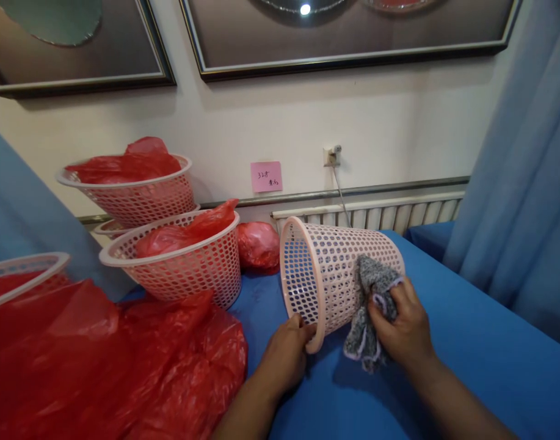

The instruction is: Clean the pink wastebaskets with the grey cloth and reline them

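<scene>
A pale pink perforated plastic basket is tipped on its side, its mouth facing left. My left hand is closed on the lower part of its rim. A grey cloth with light purple edging is bunched in my right hand and lies against the basket's outer wall near its base. Part of the cloth hangs below my fingers. The basket's underside faces away and is hidden.
Several pink baskets holding red plastic bags stand at left. A large red plastic bag spreads over the blue-covered surface. Behind are a radiator and a plugged-in socket. A blue curtain hangs at right.
</scene>
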`<state>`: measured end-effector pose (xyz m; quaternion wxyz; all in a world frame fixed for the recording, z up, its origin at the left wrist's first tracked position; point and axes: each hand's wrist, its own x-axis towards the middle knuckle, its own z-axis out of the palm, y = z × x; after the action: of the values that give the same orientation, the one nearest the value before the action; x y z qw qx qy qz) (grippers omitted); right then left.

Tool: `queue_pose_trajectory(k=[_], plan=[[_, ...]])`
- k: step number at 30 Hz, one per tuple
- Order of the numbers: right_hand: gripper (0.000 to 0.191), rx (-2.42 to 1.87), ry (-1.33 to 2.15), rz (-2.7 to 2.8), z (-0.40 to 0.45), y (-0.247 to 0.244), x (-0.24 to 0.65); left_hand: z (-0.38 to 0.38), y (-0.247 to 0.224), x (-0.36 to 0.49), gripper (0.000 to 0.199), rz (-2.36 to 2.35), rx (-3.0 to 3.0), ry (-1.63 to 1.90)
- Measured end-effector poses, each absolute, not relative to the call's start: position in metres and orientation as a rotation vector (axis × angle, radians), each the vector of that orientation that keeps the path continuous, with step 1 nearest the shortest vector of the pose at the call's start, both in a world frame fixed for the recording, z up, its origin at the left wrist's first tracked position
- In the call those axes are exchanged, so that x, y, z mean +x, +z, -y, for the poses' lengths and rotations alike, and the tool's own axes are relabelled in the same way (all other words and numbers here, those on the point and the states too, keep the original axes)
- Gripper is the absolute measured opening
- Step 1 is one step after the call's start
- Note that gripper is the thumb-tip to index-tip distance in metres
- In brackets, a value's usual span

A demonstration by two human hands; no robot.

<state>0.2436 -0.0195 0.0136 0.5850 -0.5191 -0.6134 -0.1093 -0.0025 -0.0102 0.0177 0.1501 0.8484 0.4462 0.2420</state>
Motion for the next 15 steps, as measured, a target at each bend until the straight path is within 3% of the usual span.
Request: queue_pose_trajectory(k=[3,9,12,15], plan=[[0.020,-1.230,-0.180,1.455,0.013,0.012,0.246,0.020,0.031,0.004,0.005,-1.235,2.428,0.733],[0.043,-0.904,-0.235,1.696,0.039,0.012,0.213,0.027,0.046,0.018,0.042,-0.948,2.317,1.128],[0.053,-0.695,-0.261,1.808,0.049,0.013,0.202,0.027,0.047,0.015,0.040,-0.835,2.357,1.137],[0.049,-0.687,-0.337,1.773,0.039,0.010,0.213,0.032,0.045,0.008,0.033,-0.844,2.466,1.115]])
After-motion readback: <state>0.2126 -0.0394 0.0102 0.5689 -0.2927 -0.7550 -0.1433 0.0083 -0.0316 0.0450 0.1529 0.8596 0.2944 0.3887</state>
